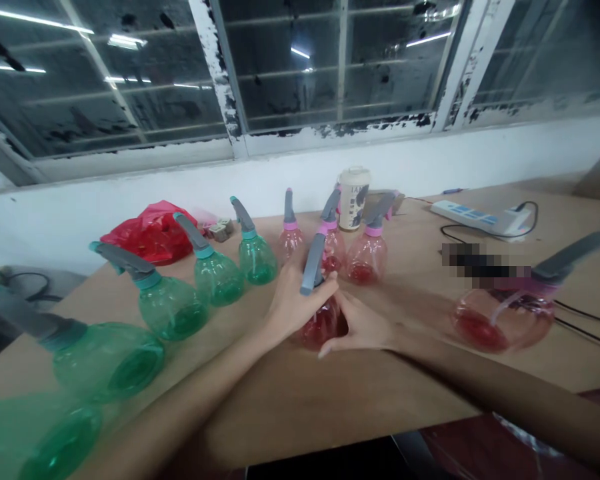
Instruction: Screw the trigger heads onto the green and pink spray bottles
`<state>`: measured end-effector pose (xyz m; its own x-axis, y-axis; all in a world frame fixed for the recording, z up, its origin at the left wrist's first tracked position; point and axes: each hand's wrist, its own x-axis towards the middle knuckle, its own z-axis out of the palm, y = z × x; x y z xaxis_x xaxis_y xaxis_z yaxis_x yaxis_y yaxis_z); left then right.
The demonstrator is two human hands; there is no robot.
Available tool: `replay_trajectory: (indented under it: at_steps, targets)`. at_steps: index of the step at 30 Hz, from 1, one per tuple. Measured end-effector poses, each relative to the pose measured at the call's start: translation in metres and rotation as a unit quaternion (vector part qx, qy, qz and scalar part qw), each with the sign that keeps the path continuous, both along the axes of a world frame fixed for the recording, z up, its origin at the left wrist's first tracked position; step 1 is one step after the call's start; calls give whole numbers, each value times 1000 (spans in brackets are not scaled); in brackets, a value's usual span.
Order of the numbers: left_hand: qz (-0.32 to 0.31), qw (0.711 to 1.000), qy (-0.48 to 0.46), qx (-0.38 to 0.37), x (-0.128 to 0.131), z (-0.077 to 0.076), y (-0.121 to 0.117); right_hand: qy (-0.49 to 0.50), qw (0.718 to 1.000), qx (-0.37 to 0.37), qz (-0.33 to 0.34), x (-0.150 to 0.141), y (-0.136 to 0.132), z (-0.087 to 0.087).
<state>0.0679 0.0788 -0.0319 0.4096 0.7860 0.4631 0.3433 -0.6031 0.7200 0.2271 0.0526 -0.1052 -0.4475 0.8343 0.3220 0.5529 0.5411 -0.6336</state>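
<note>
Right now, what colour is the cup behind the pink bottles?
Cream with dark print, in the head view.

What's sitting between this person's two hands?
A pink spray bottle with a grey top sits between the left hand and the right hand in the head view.

The left hand [291, 300] holds 1 pink spray bottle [316, 330]; the right hand [364, 325] touches it; 5 green bottles [219, 280] are leftward.

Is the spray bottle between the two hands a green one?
No, the bottle between the left hand and right hand is red.
</note>
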Motion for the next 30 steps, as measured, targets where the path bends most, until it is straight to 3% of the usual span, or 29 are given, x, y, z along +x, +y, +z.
replay_trajectory:
  at_steps: [7,15,23,30]
  targets:
    - [-30,999,-11,-14,-5,0,3,-82,995,28,42,14,-1,17]
    - [-21,1000,20,-13,-11,14,8,-105,993,1,51,20,1,9]
    - [-22,999,7,-26,-22,12,1,-91,993,71,25,14,6,-7]
    - [-39,999,19,-16,-20,26,-6,-95,991,88,13,12,6,-14]
